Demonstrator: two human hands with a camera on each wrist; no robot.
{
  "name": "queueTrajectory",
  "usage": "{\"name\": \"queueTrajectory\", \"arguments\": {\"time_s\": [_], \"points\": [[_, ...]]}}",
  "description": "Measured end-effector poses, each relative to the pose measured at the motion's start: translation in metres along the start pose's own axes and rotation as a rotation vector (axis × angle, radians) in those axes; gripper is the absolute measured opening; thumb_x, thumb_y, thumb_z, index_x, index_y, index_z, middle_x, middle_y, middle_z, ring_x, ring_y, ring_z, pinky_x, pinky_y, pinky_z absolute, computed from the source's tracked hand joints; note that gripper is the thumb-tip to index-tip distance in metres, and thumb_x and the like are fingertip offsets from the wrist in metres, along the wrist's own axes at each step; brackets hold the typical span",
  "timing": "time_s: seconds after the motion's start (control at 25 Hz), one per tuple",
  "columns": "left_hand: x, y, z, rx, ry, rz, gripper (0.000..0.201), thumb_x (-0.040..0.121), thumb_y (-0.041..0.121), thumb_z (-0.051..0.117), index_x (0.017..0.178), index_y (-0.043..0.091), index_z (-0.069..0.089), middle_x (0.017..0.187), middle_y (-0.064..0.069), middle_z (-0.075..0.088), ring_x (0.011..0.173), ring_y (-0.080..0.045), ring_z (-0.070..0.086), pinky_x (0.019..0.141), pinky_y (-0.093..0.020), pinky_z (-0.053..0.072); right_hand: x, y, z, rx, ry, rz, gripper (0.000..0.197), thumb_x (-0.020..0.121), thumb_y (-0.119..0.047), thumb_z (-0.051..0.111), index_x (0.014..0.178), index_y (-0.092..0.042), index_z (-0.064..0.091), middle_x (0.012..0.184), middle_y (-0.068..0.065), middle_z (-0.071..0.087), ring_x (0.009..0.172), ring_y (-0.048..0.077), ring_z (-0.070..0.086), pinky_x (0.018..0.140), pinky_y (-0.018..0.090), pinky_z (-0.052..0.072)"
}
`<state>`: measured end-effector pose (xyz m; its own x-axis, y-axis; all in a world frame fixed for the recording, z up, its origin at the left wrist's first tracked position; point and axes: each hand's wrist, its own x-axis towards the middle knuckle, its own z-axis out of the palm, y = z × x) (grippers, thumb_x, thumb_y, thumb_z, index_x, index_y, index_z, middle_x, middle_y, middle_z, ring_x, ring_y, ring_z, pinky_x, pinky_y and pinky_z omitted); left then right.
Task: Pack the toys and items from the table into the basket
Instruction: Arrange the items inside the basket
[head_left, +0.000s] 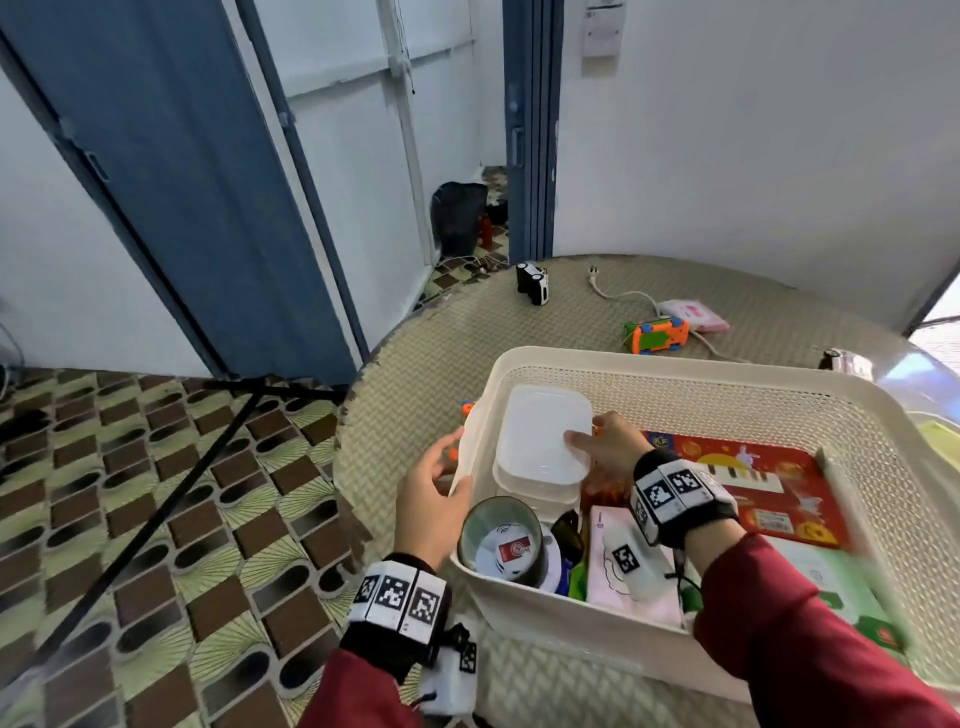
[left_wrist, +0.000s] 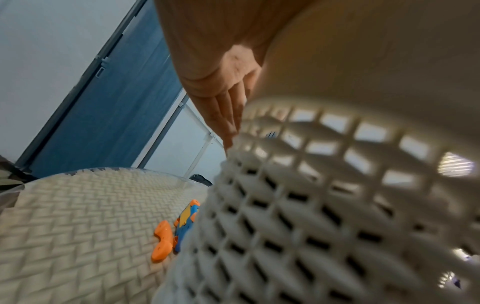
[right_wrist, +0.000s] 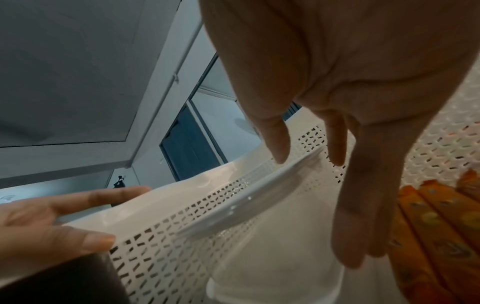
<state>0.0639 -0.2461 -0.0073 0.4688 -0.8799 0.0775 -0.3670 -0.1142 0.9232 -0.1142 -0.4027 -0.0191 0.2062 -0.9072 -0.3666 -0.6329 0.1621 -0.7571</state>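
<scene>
Placing step, I judge: my right hand (head_left: 602, 441) has fingers straight and apart on the white lidded container (head_left: 543, 441), which sits in the basket (head_left: 727, 374) at its far-left corner. Left hand (head_left: 431, 499) lies flat, fingers extended, on the basket's left wall. Still on the desk (head_left: 441, 338): orange-blue toy (left_wrist: 176, 228) just left of the basket, green-orange car (head_left: 657, 335), black-white car (head_left: 532, 283) far. Next: release the container, reach for the nearest toy.
</scene>
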Motion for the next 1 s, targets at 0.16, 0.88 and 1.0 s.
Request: {"name": "queueTrajectory", "arguments": {"time_s": [0.16, 0.88, 1.0], "points": [[-0.001, -0.001, 0.001, -0.026, -0.003, -0.016, 0.053, 0.086, -0.002, 0.061, 0.124, 0.034, 0.057, 0.098, 0.019, 0.063, 0.094, 0.007, 0.06, 0.08, -0.015, 0.051, -0.017, -0.006, -0.008, -0.326, 0.053, -0.182, 0.089, 0.074, -0.045, 0.074, 0.142, -0.014, 0.027, 0.139, 0.015, 0.03, 0.131, 0.033, 0.029, 0.109, 0.043, 0.029], [-0.002, -0.002, -0.012, -0.246, -0.019, -0.093, 0.027, 0.094, 0.024, 0.057, 0.12, 0.028, 0.06, 0.108, 0.002, 0.068, 0.098, -0.01, 0.065, 0.089, -0.03, 0.052, -0.027, -0.033, -0.007, -0.288, 0.067, -0.414, 0.06, 0.083, -0.045, 0.064, 0.132, -0.018, 0.045, 0.132, 0.011, 0.044, 0.127, 0.028, 0.036, 0.108, 0.042, 0.031], [0.007, -0.003, -0.038, -0.335, 0.078, -0.121, 0.025, 0.095, 0.022, 0.054, 0.118, 0.018, 0.062, 0.103, -0.001, 0.071, 0.096, -0.015, 0.067, 0.08, -0.029, 0.049, -0.031, -0.064, -0.002, -0.072, 0.059, -0.468, 0.039, 0.086, -0.036, 0.063, 0.12, -0.016, 0.056, 0.109, 0.004, 0.059, 0.1, 0.019, 0.056, 0.087, 0.031, 0.045]]}}
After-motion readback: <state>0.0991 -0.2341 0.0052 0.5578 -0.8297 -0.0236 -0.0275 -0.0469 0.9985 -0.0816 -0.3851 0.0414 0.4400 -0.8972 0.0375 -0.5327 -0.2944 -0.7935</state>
